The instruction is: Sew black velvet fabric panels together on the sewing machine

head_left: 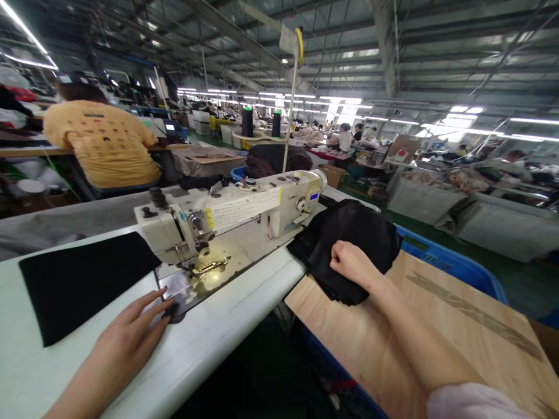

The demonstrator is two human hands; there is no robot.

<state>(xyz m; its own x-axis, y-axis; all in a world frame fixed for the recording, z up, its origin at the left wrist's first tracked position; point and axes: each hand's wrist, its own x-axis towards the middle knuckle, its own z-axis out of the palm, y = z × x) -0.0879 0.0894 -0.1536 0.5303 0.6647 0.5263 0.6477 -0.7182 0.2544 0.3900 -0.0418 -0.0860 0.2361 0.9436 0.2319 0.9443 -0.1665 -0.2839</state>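
My left hand [126, 334] lies flat on the white sewing table [227, 314], fingers stretched out toward the metal needle plate [192, 285] of the cream sewing machine [227, 215]. It holds nothing. My right hand [351, 263] is closed on a pile of black fabric [349, 244], which lies at the far end of a wooden board [437, 326] to the right of the machine. A flat black fabric piece [82, 279] lies on the table left of the machine, just beyond my left hand.
A blue bin [454, 265] sits under the wooden board. Two thread cones [261, 122] stand behind the machine. A person in a yellow shirt [102, 142] sits with their back to me at the far left. Other workstations fill the hall.
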